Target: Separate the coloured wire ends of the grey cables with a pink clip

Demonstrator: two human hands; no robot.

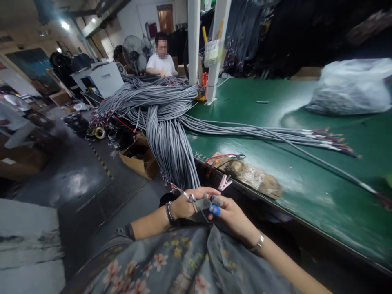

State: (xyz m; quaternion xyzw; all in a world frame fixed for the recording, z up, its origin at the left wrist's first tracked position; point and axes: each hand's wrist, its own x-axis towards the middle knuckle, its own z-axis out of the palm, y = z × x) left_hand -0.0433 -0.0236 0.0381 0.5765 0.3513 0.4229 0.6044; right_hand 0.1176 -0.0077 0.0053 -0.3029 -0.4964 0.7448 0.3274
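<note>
My left hand [185, 204] is closed round the end of a grey cable, whose thin red and white wires [179, 189] stick out past the fingers. Grey finger covers are on some of its fingers. Right beside it, my right hand [231, 214] pinches at the same spot, with blue tape [215, 210] on one finger and grey covers on others. What lies between its fingertips is hidden. Just beyond my hands, a thick bundle of grey cables [171, 143] hangs over the edge of the green table [275, 94].
More grey cables [245, 130] with stripped ends lie across the table. A pink clip [225, 182] and a taped brown block [257, 179] sit at its near edge. A plastic bag [352, 87] is at right, a cardboard box [139, 157] below left. A person [162, 61] works behind.
</note>
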